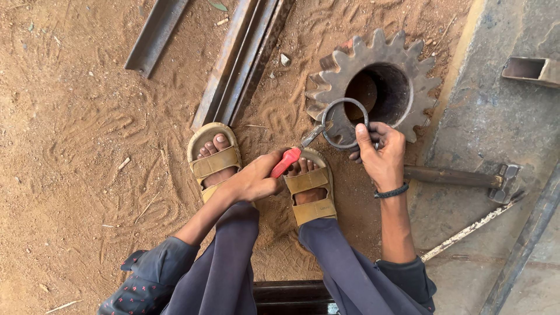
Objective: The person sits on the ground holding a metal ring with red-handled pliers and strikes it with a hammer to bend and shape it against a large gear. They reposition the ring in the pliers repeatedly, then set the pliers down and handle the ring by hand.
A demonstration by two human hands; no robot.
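Observation:
My left hand (255, 179) grips the red handle of a pair of pliers (293, 154), whose metal jaws point up and right onto a thin metal ring (327, 111). My right hand (380, 153) pinches the lower right side of that ring, with a black band on its wrist. The ring is held just in front of a large rusty toothed gear (332, 73) that lies flat on the sandy ground. Both hands are above my sandalled feet.
Long steel angle bars (242, 61) lie on the sand at top centre, another (154, 35) at top left. A hammer (461, 177) and a thin rod (466, 232) rest on the concrete slab at right, near a square tube (534, 70).

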